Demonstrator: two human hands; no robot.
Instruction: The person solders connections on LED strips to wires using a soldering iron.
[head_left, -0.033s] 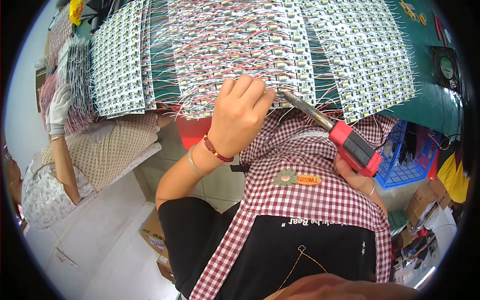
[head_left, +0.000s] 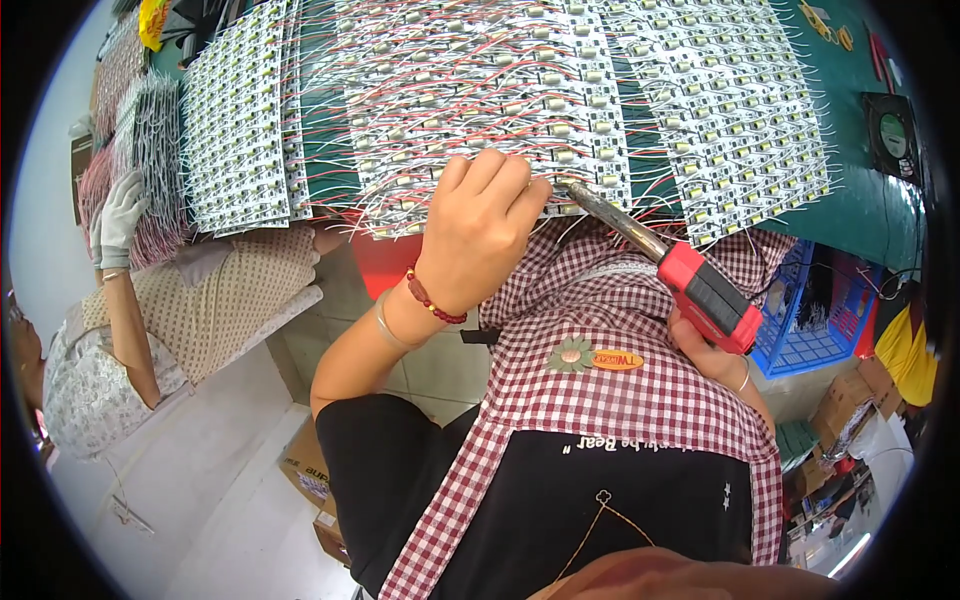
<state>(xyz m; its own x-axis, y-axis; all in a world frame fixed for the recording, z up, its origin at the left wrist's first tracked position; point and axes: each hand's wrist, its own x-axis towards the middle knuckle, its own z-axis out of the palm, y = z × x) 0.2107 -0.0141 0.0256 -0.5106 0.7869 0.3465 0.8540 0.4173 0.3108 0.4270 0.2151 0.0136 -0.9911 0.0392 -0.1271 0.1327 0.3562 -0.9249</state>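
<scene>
The white LED strip panel, strung with red and white wires, fills the upper centre of the frame. My left hand stays curled, fingers pinching its near edge; my right hand, lower right, keeps its grip on the red soldering iron, tip beside them. Nothing has shifted, so this joint is still in work. My knuckles hide the joint itself.

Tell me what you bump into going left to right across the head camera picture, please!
A co-worker's white-gloved hand → the bundle of wired strips beside it → the person's left hand pressing on the LED strips → the soldering iron with its red handle in the right hand → the blue basket → the small black fan.
</scene>
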